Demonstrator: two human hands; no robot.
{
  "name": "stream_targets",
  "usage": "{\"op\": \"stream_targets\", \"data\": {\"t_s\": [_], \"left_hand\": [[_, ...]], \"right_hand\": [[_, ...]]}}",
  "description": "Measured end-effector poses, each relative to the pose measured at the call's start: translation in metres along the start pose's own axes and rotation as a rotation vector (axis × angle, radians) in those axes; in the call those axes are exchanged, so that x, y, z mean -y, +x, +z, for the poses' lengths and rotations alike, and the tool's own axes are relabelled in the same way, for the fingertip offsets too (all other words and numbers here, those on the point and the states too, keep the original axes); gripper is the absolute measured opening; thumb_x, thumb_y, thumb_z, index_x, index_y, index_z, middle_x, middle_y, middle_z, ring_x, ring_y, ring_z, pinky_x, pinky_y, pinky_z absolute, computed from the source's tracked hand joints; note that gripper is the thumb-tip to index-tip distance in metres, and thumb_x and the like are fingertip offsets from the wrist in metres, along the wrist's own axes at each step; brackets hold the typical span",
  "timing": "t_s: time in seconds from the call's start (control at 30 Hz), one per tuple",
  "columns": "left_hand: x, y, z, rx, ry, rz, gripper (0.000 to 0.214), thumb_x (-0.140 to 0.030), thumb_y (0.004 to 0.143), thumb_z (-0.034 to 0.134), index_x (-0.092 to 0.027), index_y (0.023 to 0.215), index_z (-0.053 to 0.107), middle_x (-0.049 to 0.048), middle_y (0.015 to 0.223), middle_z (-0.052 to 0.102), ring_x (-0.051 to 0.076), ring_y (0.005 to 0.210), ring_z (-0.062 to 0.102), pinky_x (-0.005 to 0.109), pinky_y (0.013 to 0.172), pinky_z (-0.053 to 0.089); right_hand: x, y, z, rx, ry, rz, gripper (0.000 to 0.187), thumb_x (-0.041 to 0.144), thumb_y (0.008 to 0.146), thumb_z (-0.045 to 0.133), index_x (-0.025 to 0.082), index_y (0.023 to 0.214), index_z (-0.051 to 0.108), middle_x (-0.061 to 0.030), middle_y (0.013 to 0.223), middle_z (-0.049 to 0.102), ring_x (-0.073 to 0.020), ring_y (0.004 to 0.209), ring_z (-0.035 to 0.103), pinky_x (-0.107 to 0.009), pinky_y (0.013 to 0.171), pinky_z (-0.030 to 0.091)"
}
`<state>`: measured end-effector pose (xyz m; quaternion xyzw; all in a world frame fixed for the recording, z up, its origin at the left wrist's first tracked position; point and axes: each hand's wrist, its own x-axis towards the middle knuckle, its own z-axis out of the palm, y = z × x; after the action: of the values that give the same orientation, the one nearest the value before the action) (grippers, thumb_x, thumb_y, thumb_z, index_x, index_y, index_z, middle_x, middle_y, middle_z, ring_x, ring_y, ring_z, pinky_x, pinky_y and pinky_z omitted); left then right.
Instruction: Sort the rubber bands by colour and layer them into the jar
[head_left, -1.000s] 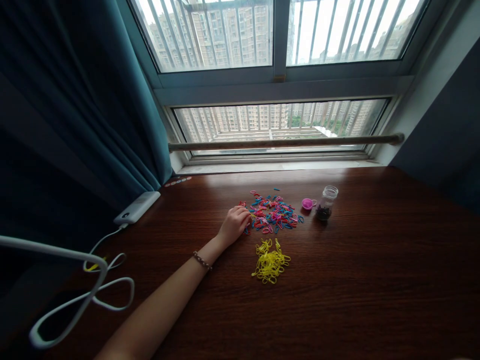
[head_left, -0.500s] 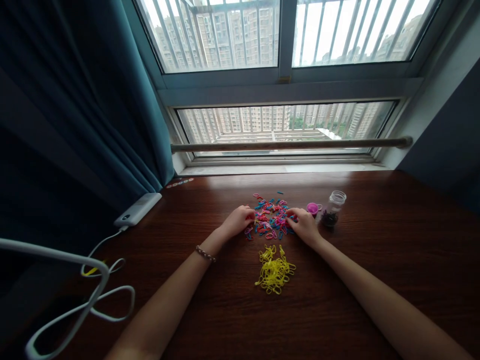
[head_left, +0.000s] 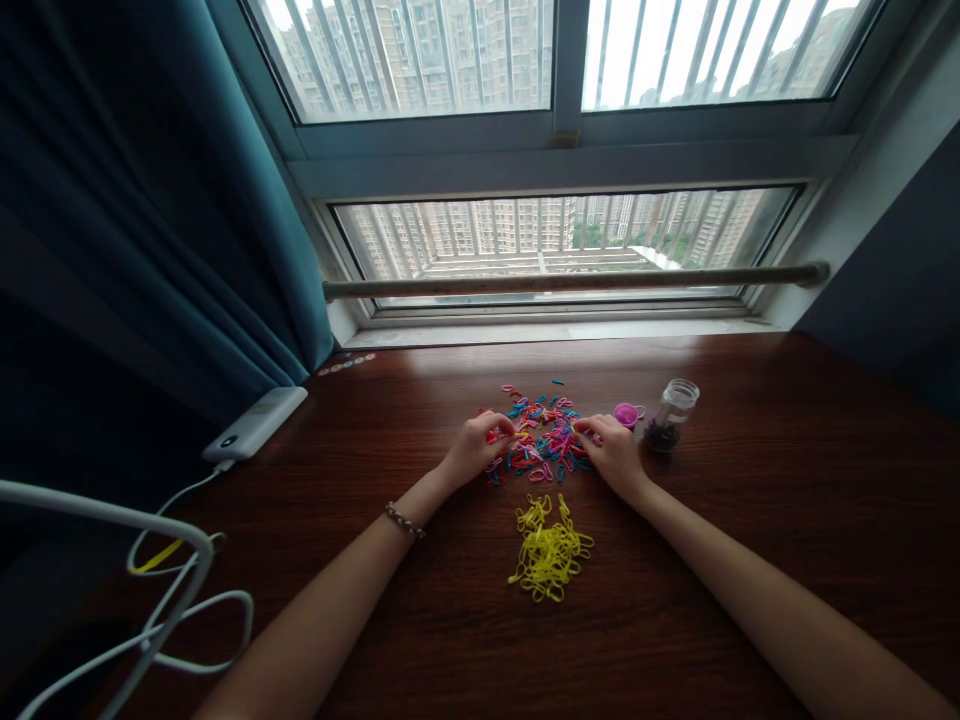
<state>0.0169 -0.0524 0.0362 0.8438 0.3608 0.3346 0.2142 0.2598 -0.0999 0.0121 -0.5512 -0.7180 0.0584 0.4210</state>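
Observation:
A loose pile of small plastic stitch markers (head_left: 541, 440) in pink, red and blue lies on the brown table. My left hand (head_left: 478, 445) is at the pile's left side, thumb and forefinger pinched on what looks like a yellow stitch marker (head_left: 520, 435). On the right side, my right hand (head_left: 611, 450) has its fingertips together at the pile's edge; what they grip is too small to make out. Nearer to me, between my forearms, a separate heap of yellow stitch markers (head_left: 551, 555) lies tangled.
Beyond my right hand are a purple lid (head_left: 626, 414) and a clear jar (head_left: 675, 405) with dark contents. A white power bank (head_left: 259, 425) with a white cable (head_left: 187, 535) is at the left, beside the blue curtain (head_left: 277, 260). A window is behind the table.
My left hand has shifted slightly, its thumb and forefinger now over the pile's left part with a yellow bit at their tips. My right hand stays at the right edge. The view has tilted slightly.

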Motion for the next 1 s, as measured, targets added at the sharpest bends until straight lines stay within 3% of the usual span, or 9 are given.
{"op": "stream_targets", "data": {"t_s": [0.2, 0.33, 0.43, 0.53, 0.63, 0.77, 0.83, 0.93, 1.0], "left_hand": [[-0.008, 0.003, -0.006, 0.026, -0.094, -0.117, 0.013, -0.025, 0.072, 0.062, -0.014, 0.077, 0.065, 0.0030, 0.076, 0.067, 0.014, 0.071, 0.059, 0.024, 0.068, 0.045], [-0.032, 0.000, -0.007, 0.353, -0.204, -0.157, 0.016, -0.027, 0.071, 0.063, -0.012, 0.075, 0.068, 0.0029, 0.069, 0.066, 0.012, 0.063, 0.057, 0.020, 0.058, 0.042], [-0.057, -0.008, -0.002, 0.650, -0.310, -0.073, 0.018, -0.028, 0.071, 0.063, -0.012, 0.080, 0.069, 0.0033, 0.071, 0.066, 0.012, 0.063, 0.057, 0.019, 0.056, 0.041], [-0.077, -0.016, 0.003, 0.803, -0.311, 0.038, 0.015, -0.026, 0.072, 0.063, -0.015, 0.080, 0.070, 0.0032, 0.076, 0.067, 0.011, 0.066, 0.058, 0.018, 0.061, 0.042], [-0.085, -0.018, 0.002, 0.852, -0.288, 0.057, 0.014, -0.025, 0.071, 0.064, -0.017, 0.082, 0.070, 0.0016, 0.074, 0.067, 0.010, 0.063, 0.057, 0.017, 0.059, 0.041], [-0.072, -0.010, -0.009, 0.742, -0.286, 0.020, 0.019, -0.028, 0.073, 0.062, -0.015, 0.086, 0.068, 0.0010, 0.073, 0.066, 0.009, 0.062, 0.055, 0.016, 0.055, 0.040], [-0.057, -0.004, -0.012, 0.543, -0.243, -0.026, 0.016, -0.027, 0.075, 0.060, -0.014, 0.083, 0.067, 0.0014, 0.071, 0.066, 0.010, 0.062, 0.056, 0.018, 0.056, 0.041], [-0.030, 0.002, -0.010, 0.136, -0.108, -0.107, 0.015, -0.025, 0.078, 0.056, -0.014, 0.083, 0.065, 0.0038, 0.076, 0.066, 0.013, 0.069, 0.058, 0.024, 0.064, 0.045], [-0.015, 0.003, -0.005, -0.025, -0.013, -0.048, 0.015, -0.021, 0.078, 0.054, -0.016, 0.087, 0.065, 0.0051, 0.085, 0.066, 0.016, 0.080, 0.058, 0.029, 0.073, 0.046]], "right_hand": [[0.001, 0.001, -0.003, -0.043, 0.117, 0.033, 0.016, 0.024, 0.081, 0.051, 0.019, 0.084, 0.066, -0.0057, 0.083, 0.065, -0.0194, 0.078, 0.058, -0.031, 0.073, 0.043], [0.003, 0.003, -0.006, -0.073, 0.168, 0.114, 0.020, 0.029, 0.081, 0.050, 0.017, 0.082, 0.067, -0.0052, 0.079, 0.066, -0.0182, 0.070, 0.058, -0.029, 0.066, 0.043], [0.003, 0.004, -0.008, -0.081, 0.203, 0.191, 0.024, 0.034, 0.081, 0.049, 0.017, 0.082, 0.066, -0.0045, 0.074, 0.067, -0.0165, 0.061, 0.056, -0.027, 0.058, 0.042], [0.005, 0.003, -0.008, -0.083, 0.245, 0.226, 0.027, 0.038, 0.080, 0.049, 0.016, 0.081, 0.065, -0.0045, 0.071, 0.066, -0.0155, 0.057, 0.055, -0.026, 0.054, 0.041], [0.011, 0.003, -0.009, -0.102, 0.300, 0.248, 0.029, 0.040, 0.080, 0.049, 0.016, 0.081, 0.065, -0.0058, 0.072, 0.066, -0.0162, 0.059, 0.056, -0.026, 0.055, 0.043], [0.031, 0.005, -0.016, 0.065, 0.483, 0.252, 0.026, 0.039, 0.076, 0.055, 0.015, 0.080, 0.065, -0.0059, 0.074, 0.066, -0.0166, 0.065, 0.059, -0.026, 0.058, 0.045], [0.045, 0.004, -0.020, 0.257, 0.556, 0.205, 0.024, 0.037, 0.074, 0.058, 0.015, 0.078, 0.066, -0.0048, 0.073, 0.066, -0.0155, 0.065, 0.059, -0.025, 0.059, 0.045], [0.066, -0.004, -0.024, 0.558, 0.530, 0.063, 0.018, 0.032, 0.072, 0.061, 0.015, 0.074, 0.068, -0.0015, 0.065, 0.064, -0.0120, 0.058, 0.056, -0.021, 0.053, 0.042], [0.078, -0.012, -0.024, 0.695, 0.478, -0.067, 0.015, 0.029, 0.072, 0.062, 0.016, 0.073, 0.069, -0.0002, 0.062, 0.063, -0.0102, 0.055, 0.054, -0.019, 0.051, 0.040]]}}
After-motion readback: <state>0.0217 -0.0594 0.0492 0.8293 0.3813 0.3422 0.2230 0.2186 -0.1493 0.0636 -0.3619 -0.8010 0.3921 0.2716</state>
